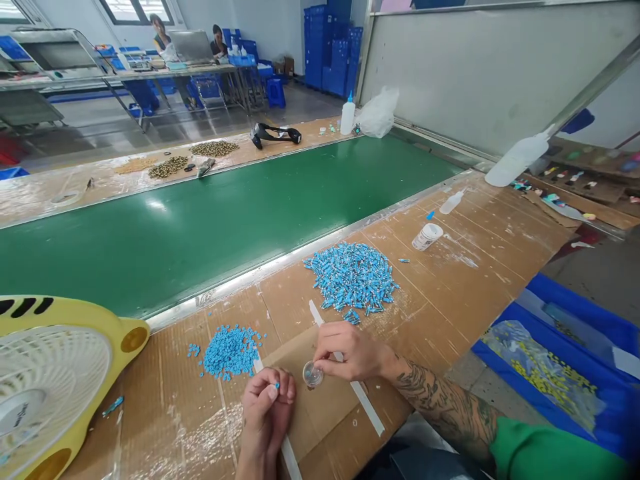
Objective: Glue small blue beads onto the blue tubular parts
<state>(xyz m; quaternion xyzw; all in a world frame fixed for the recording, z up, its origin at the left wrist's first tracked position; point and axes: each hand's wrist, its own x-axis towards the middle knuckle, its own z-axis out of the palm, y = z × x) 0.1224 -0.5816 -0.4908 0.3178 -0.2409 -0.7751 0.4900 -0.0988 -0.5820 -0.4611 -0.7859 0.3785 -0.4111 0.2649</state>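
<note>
My left hand is closed in a pinch on a small blue bead-like piece, whose edge shows at the thumb tip. My right hand is closed, its fingertips at the rim of a small clear round dish. Whatever those fingertips may hold is hidden. Under both hands lies a cardboard sheet with white tape strips. A pile of small blue ring-like pieces lies beyond my left hand. Past my right hand is a larger heap of slim blue pieces with shiny ends.
A yellow fan stands at the left edge. Along the cardboard-covered table runs a green conveyor belt. A white cup and squeeze bottles are at the right. A blue crate holds bagged yellow pieces. Two people work in the background.
</note>
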